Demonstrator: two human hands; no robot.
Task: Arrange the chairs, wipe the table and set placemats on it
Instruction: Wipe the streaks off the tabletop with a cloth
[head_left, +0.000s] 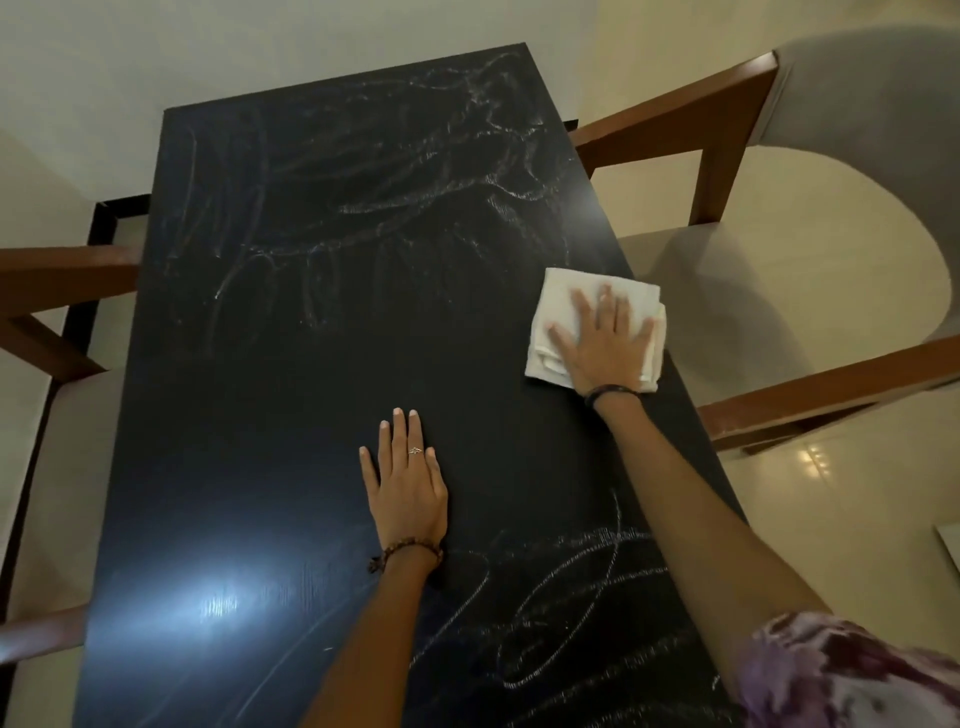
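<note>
A long, dark, glossy rectangular desk (311, 389) runs away from the viewer, its long axis pointing straight ahead. The right hand (602, 343) lies flat on a folded white cloth (566, 291) near the desk's right edge, about halfway along; its fingers (605, 301) are straight and spread, pressing the cloth down rather than gripping it. The left hand (408, 480) rests palm-down on bare desk, closer to the viewer and nearer the middle, its fingers straight and close together, seemingly bracing. Pale smeary streaks (415, 208) cover the far half beyond the cloth, and more swirl across the near right corner (571, 623), so the unwiped areas lie ahead of and behind the right hand, which is the nearer one to both. A wooden chair with grey upholstery (779, 291) stands just beside the right edge; another chair (57, 291) on the left is mostly cut off. No placemats are visible. A bright glare (218, 603) hides the near left surface.
</note>
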